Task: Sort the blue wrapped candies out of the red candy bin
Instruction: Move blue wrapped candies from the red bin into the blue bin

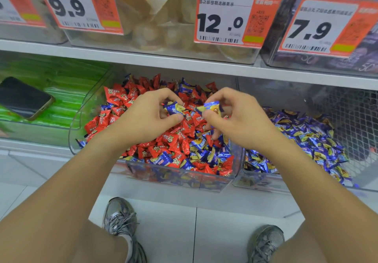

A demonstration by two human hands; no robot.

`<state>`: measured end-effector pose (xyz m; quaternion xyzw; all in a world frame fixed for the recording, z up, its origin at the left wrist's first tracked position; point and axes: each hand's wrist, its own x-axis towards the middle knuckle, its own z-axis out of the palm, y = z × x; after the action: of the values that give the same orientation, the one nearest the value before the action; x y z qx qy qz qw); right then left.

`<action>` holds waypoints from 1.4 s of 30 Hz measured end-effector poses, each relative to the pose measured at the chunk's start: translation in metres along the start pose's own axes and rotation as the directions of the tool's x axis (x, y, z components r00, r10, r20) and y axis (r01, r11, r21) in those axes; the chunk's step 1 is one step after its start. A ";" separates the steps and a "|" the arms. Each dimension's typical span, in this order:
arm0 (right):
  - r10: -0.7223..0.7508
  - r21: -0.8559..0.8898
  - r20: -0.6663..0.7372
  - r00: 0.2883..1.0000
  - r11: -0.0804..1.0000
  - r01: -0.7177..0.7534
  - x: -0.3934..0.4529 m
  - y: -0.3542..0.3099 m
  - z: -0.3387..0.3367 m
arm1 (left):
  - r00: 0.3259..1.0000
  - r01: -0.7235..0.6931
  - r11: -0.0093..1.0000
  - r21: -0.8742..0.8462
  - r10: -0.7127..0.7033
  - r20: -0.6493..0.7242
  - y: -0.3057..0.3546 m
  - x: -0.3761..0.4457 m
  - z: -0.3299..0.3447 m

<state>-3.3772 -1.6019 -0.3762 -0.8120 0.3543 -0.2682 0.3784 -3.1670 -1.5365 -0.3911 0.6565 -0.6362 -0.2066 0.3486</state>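
Note:
A clear bin (176,177) on the lower shelf holds red wrapped candies (173,138) mixed with blue wrapped ones, most of the blue near its front right. Above the middle of this bin, my left hand (147,117) pinches a blue wrapped candy (173,108) between thumb and fingers. Close beside it my right hand (235,119) pinches another blue wrapped candy (210,107). The two hands nearly meet. To the right stands a second clear bin (255,182) filled with blue wrapped candies (302,142).
A dark phone (22,98) lies on green packets in the bin to the left. The upper shelf (143,58) carries clear bins with orange price tags (233,17). My two shoes (120,221) stand on the white tiled floor below.

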 end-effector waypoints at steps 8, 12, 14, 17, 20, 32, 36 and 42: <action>0.146 -0.720 0.315 0.938 0.680 0.136 0.010 0.005 0.014 | 0.984 0.045 0.993 -0.113 -0.025 0.174 0.013 -0.009 0.002; 0.171 -0.779 0.374 0.912 0.591 0.208 0.009 0.006 0.025 | 0.970 -0.023 0.995 0.093 0.000 0.242 0.017 -0.018 0.013; 0.144 -0.798 0.349 0.926 0.564 0.213 0.010 0.007 0.028 | 0.966 -0.059 0.990 0.131 0.024 0.256 0.015 -0.019 0.014; 0.073 -0.697 0.268 0.961 0.703 0.141 0.010 0.007 0.022 | 0.977 -0.081 0.979 0.189 0.040 0.209 0.015 -0.017 0.004; 0.001 -0.518 0.178 0.984 0.850 0.092 0.008 0.004 0.012 | 0.965 -0.012 0.977 0.213 -0.045 0.260 0.011 -0.021 -0.011; 0.012 -0.423 0.482 0.876 0.879 0.221 -0.004 -0.002 0.016 | 0.962 0.009 0.968 0.252 -0.077 0.263 0.002 -0.034 -0.018; 0.127 -0.551 0.489 0.863 0.812 0.193 -0.002 -0.003 0.024 | 0.969 0.020 0.978 0.210 -0.071 0.237 0.002 -0.035 -0.018; 0.077 -0.525 0.544 0.835 0.808 0.268 -0.003 0.002 0.042 | 0.999 0.034 0.996 0.085 -0.036 0.024 0.006 -0.031 -0.010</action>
<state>-3.3499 -1.5821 -0.4020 -0.9471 0.2543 0.0738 0.1813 -3.1675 -1.5044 -0.3856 0.6789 -0.6372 -0.1940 0.3089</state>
